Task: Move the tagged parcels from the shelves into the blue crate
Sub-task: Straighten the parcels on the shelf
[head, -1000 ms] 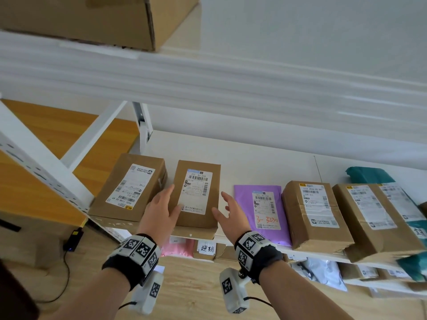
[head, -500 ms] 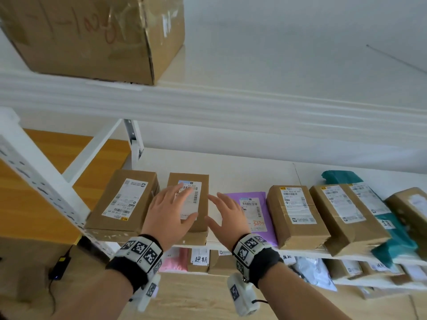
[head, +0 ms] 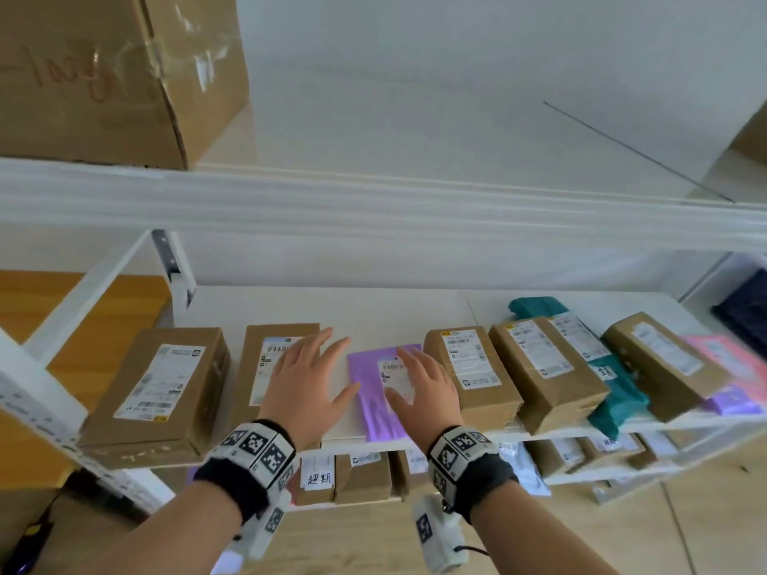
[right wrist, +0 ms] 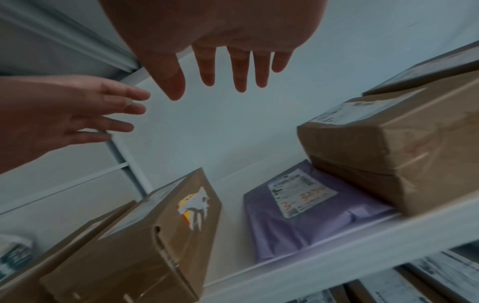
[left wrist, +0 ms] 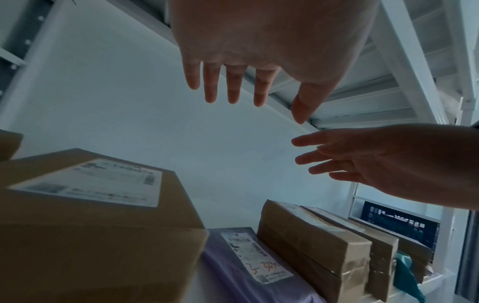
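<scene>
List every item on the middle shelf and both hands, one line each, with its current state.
Left hand: open, fingers spread, above the shelf, holding nothing.
Right hand: open, fingers straight, over the purple mailer, holding nothing.
Flat purple plastic mailer bag: lying flat, label up, untouched.
Narrow brown cardboard box: lying flat, label up, partly behind the left hand.
Wide brown cardboard box: flat at the shelf's left end.
Teal plastic mailer bag: partly under brown boxes.

Brown cardboard boxes (head: 471, 369) with white labels, a purple mailer (head: 373, 392), a teal bag (head: 614, 392), a pink parcel (head: 730, 359), white shelf (head: 373, 309), black-and-white checker wristbands (head: 253, 450).
</scene>
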A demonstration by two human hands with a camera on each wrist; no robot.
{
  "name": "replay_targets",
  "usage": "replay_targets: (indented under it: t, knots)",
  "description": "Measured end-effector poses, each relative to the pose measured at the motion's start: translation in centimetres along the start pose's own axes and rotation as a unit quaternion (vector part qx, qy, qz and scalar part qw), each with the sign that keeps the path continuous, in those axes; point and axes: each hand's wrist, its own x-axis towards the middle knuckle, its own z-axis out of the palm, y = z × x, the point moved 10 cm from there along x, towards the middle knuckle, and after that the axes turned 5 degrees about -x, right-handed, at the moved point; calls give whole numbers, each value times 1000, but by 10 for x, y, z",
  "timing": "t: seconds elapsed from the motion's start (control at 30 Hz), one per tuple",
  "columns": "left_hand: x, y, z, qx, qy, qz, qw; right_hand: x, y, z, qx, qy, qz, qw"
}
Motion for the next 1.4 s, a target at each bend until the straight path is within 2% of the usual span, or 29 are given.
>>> replay_targets:
  t: [0.27,0.57,0.7,0.97,1.2,1.4]
  knots:
    - [14,31,21,11,9,-3,1000,3,39,-16,9,-6,2,1000]
    - [19,52,65,20,-3,-74,997,25,82,-5,2,-60,-31,998]
    - [8,48,80,19,4,-126,992,26,89,3,-8,-82,-65,994]
    - [-15,36,102,-9,-12,-180,983,13,75,34,29,-127,-102,986]
    - [-10,11,141,-21,-61,-183,981,14,71,74,12,-163,-87,983]
    - [-4,8,170,24,-119,-179,976,11,88,103,5,-231,-13,973]
